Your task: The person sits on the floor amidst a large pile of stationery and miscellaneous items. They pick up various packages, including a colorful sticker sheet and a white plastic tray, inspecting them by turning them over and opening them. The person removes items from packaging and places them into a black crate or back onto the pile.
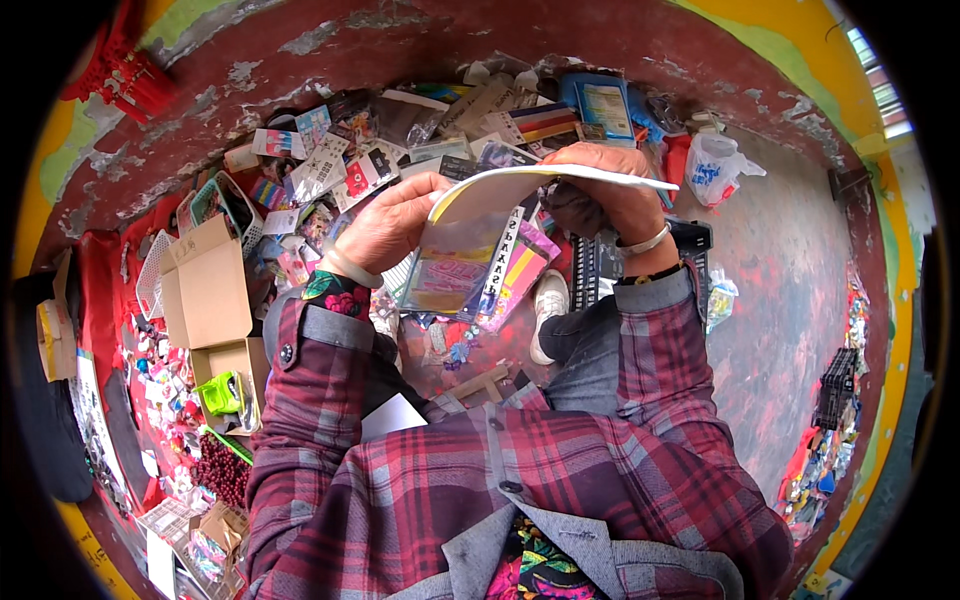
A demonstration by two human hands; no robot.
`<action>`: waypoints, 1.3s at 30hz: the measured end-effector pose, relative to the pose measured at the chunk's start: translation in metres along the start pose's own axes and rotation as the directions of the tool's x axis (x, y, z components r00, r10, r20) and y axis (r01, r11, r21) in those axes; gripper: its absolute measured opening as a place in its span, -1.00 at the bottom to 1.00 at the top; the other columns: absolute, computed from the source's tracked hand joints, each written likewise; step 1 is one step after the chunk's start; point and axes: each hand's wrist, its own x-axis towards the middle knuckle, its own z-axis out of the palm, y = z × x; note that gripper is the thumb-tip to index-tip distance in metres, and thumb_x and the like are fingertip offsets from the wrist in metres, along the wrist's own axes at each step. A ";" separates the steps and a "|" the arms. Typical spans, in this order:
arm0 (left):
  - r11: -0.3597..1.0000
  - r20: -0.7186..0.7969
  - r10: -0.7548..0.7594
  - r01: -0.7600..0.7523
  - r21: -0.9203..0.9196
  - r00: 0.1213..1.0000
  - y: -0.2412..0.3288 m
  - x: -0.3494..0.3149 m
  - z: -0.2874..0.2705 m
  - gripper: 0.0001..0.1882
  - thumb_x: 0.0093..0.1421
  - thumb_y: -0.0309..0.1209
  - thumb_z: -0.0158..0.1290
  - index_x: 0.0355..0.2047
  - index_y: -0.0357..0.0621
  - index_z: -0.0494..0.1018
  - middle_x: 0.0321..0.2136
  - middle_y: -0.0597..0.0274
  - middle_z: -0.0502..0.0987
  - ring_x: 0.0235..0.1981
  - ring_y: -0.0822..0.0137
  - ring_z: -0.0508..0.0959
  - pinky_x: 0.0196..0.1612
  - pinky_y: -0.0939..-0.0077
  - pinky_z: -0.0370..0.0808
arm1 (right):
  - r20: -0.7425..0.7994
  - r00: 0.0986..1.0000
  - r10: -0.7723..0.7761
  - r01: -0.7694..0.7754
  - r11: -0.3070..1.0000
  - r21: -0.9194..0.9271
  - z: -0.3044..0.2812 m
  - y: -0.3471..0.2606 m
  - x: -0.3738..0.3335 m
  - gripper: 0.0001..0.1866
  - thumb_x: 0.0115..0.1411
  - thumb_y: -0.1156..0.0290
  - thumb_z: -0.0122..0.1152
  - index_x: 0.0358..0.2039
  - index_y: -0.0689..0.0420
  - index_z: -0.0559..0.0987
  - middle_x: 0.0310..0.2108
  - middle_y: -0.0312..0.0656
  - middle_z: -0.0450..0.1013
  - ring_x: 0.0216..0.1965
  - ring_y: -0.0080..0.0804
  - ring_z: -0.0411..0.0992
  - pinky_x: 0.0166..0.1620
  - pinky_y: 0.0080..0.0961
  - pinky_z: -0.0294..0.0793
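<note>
My left hand [388, 226] pinches the left end of a thin white booklet or pad with a yellow edge [500, 190]. Over its far right side curls my right hand [622, 190], fingers closed on it; the sheet bows upward between the two hands. Something dark and bunched [575, 210] shows under the sheet beside my right hand, too shaded to name. Just below hangs or lies a clear plastic sleeve [445, 275] with pink print; whether I hold it too, I cannot tell. A pink and yellow packet [525, 275] lies next to it.
Heaped packets and cards [325, 165] cover the floor ahead and left. An open cardboard box [210, 290] and a green basket [238, 210] stand at left. A black crate [590, 265] sits by my right foot, a white plastic bag [715, 170] at far right. A worn red wall [430, 50] curves behind.
</note>
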 end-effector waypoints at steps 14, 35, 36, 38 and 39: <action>0.993 -0.057 0.115 -0.113 0.046 0.992 -0.004 0.007 -0.010 -0.84 0.24 -0.39 -0.08 -0.22 -0.17 0.36 -0.36 0.37 0.46 -0.32 0.53 0.46 -0.24 0.63 0.41 | -0.170 0.970 0.171 -0.134 0.968 0.210 0.000 0.010 0.003 -0.66 -0.05 0.64 0.27 -0.19 0.19 0.53 -0.28 -0.28 0.51 -0.24 -0.55 0.43 -0.16 -0.62 0.42; 0.956 -0.163 0.124 -0.073 0.283 0.979 -0.012 0.012 -0.012 -0.82 0.22 -0.37 -0.05 -0.26 -0.20 0.43 -0.43 0.38 0.49 -0.41 0.53 0.47 -0.31 0.66 0.40 | -0.089 0.981 0.174 -0.166 0.982 0.085 0.005 0.008 0.001 -0.66 -0.05 0.64 0.26 -0.18 0.21 0.52 -0.28 -0.32 0.49 -0.26 -0.57 0.42 -0.19 -0.63 0.40; 0.959 -0.154 0.122 -0.076 0.273 0.981 -0.012 0.012 -0.010 -0.83 0.22 -0.37 -0.05 -0.26 -0.20 0.43 -0.43 0.38 0.49 -0.41 0.53 0.47 -0.31 0.66 0.40 | -0.069 0.982 0.173 -0.167 0.982 0.086 0.006 0.006 0.001 -0.66 -0.05 0.64 0.27 -0.19 0.21 0.52 -0.28 -0.32 0.49 -0.26 -0.57 0.42 -0.20 -0.63 0.41; 0.964 -0.130 0.128 -0.093 0.249 0.983 -0.012 0.011 -0.011 -0.83 0.23 -0.39 -0.06 -0.26 -0.21 0.43 -0.42 0.37 0.49 -0.40 0.53 0.47 -0.29 0.66 0.40 | -0.083 0.979 0.184 -0.174 0.978 0.117 0.006 0.007 0.001 -0.66 -0.06 0.65 0.27 -0.19 0.21 0.52 -0.29 -0.32 0.49 -0.27 -0.56 0.42 -0.20 -0.63 0.41; 0.966 -0.114 0.137 -0.107 0.235 0.984 -0.011 0.010 -0.013 -0.83 0.23 -0.39 -0.06 -0.26 -0.21 0.43 -0.41 0.36 0.49 -0.39 0.52 0.48 -0.29 0.66 0.41 | -0.092 0.978 0.189 -0.176 0.976 0.131 0.006 0.007 0.001 -0.66 -0.06 0.65 0.27 -0.20 0.21 0.52 -0.29 -0.31 0.49 -0.27 -0.56 0.42 -0.21 -0.63 0.41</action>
